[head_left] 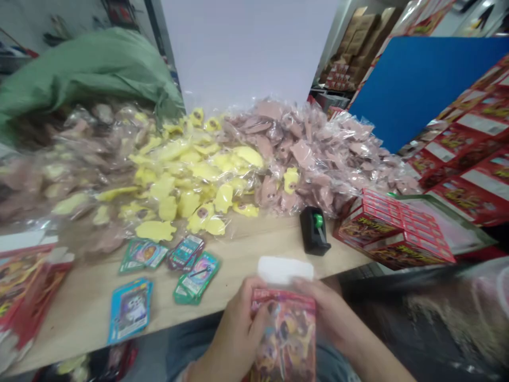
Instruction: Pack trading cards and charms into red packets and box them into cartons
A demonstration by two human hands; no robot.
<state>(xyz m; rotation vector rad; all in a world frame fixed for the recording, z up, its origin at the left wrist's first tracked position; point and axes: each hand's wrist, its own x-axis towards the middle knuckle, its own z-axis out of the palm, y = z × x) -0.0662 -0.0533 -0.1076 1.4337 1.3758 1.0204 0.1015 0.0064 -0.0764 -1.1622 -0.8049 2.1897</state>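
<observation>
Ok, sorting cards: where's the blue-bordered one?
In the head view, the blue-bordered card lies on the wooden table, left of the left hand, below the green-edged cards.

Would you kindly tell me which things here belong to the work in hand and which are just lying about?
In hand: left hand, right hand, printed red packet, white block at its top edge.

Lying about: bagged yellow figures, bagged pink figures, card stacks, black gadget with green knob, red boxes, green sack.

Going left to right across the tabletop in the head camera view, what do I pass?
Red printed cartons, blue-edged trading cards, green-edged trading cards, black device with a green knob, stacked red printed boxes.
</observation>
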